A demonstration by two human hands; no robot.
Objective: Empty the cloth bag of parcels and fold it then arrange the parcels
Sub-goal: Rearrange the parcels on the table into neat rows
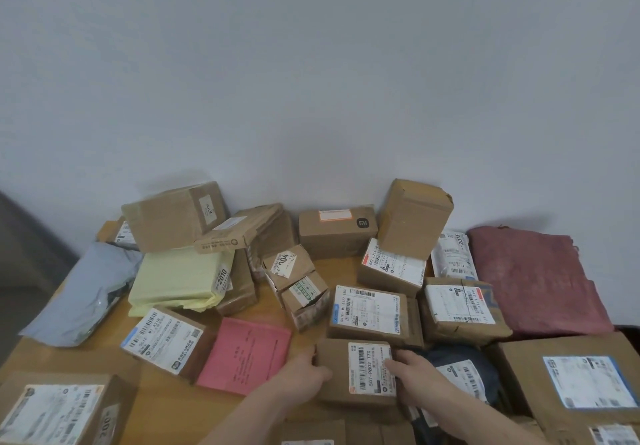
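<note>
Both hands forward, bare forearms converging; left (304, 373), right (414, 380) fingers curled, gripping.

We seem to be in a plain parcel-sorting room: labelled cardboard parcels (369, 309) crowd a wooden surface (162, 406) pushed against a bare grey wall (311, 63).

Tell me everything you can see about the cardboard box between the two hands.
The small brown cardboard box lies flat at the near middle of the wooden table. A white shipping label with barcodes and "S07-P802 T70" covers its top right part. The left hand grips its left edge; the right hand rests on the label side. A pink envelope lies to its left, a dark mailer to its right.
</note>
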